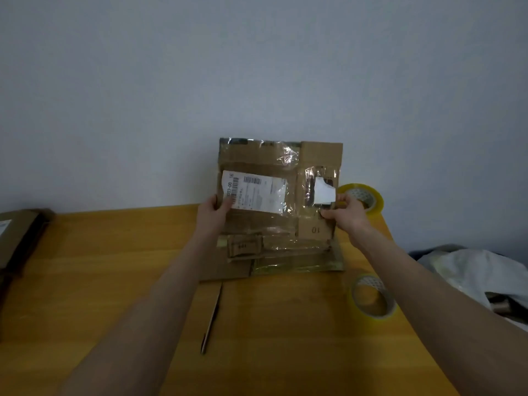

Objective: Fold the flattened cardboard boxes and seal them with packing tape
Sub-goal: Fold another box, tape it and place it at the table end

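Both hands, left (214, 208) and right (347, 210), pinch opposite edges of the upright flat box (274, 224), whose old tape could resist unfolding and tear the cardboard.

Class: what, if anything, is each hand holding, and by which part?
One flattened cardboard box, raised upright: the left hand grips its left edge, and the right hand pinches its right edge.

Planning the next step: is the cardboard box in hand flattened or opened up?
Flattened: the cardboard box stands as one thin panel, left hand and right hand gripping its side edges.
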